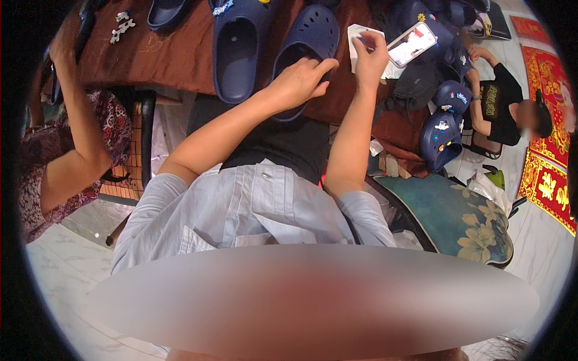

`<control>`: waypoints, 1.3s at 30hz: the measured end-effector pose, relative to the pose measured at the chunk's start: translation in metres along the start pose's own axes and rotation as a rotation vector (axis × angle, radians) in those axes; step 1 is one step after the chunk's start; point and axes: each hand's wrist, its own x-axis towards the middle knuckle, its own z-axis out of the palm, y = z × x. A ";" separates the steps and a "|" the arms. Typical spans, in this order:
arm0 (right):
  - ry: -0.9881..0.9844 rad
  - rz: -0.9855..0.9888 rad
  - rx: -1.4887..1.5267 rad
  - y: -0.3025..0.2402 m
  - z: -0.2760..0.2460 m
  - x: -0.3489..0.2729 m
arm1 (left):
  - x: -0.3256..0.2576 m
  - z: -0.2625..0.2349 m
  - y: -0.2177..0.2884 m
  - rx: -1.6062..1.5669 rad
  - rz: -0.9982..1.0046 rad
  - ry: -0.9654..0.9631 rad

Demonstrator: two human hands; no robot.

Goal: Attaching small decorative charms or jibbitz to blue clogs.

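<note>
A navy clog with holes in its toe point(310, 35) lies on the brown cloth in front of me. Over its opening is my left hand point(299, 84), its thumb and index finger apart with nothing seen between them; the other fingers are partly hidden. Farther right, my right hand point(372, 63) is closed in a pinch above a white sheet point(358, 33). A small dark bluish bit shows by its fingertips, too small to name. Left of the holed clog stands another navy clog point(235, 57), its inside facing up.
A lit phone point(413, 44) lies beside the sheet. More navy clogs with charms point(441, 141) hang or lie at the right edge. White charms point(122, 27) sit far left on the brown cloth point(162, 57). Other people sit left and right. A floral green chair cushion point(448, 219) is at my right.
</note>
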 end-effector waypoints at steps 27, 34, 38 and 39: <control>-0.492 0.043 -0.426 -0.142 0.125 0.043 | -0.001 -0.088 -0.027 -1.162 -0.540 0.626; -0.488 -0.128 -0.615 -0.132 0.146 0.040 | 0.020 -0.078 -0.064 -1.549 -0.466 0.653; -0.548 -0.253 -0.661 -0.129 0.145 0.044 | 0.017 -0.075 -0.075 -1.509 -0.418 0.706; -0.549 -0.254 -0.662 -0.128 0.144 0.044 | 0.017 -0.075 -0.080 -1.504 -0.416 0.713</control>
